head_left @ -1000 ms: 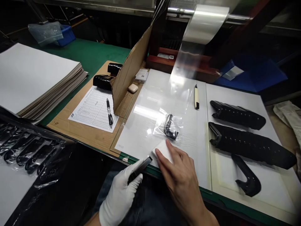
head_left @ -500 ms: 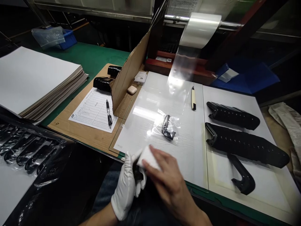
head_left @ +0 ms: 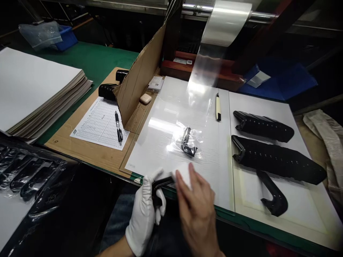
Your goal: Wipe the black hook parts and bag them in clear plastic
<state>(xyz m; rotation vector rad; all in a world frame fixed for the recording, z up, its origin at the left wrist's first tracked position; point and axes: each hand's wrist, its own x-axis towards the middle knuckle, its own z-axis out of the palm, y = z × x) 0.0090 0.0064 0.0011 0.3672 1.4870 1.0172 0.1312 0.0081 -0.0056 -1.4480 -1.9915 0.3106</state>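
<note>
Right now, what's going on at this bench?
A person holds a glossy black hooked part in a white-gloved left hand. The bare right hand, blurred by motion, has a white pad against the part's end. Beyond the hands, a clear bag holding a small metal-and-black part lies on a white sheet. Larger black perforated pieces lie on a white board to the right.

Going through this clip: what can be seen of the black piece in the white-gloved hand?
A black piece, glossy and rigid-looking, narrow and elongated, its lower part hidden by the fingers. The white-gloved left hand grips it, tilted, near the bench edge. Its far end meets a white pad held by the blurred bare right hand.
</note>
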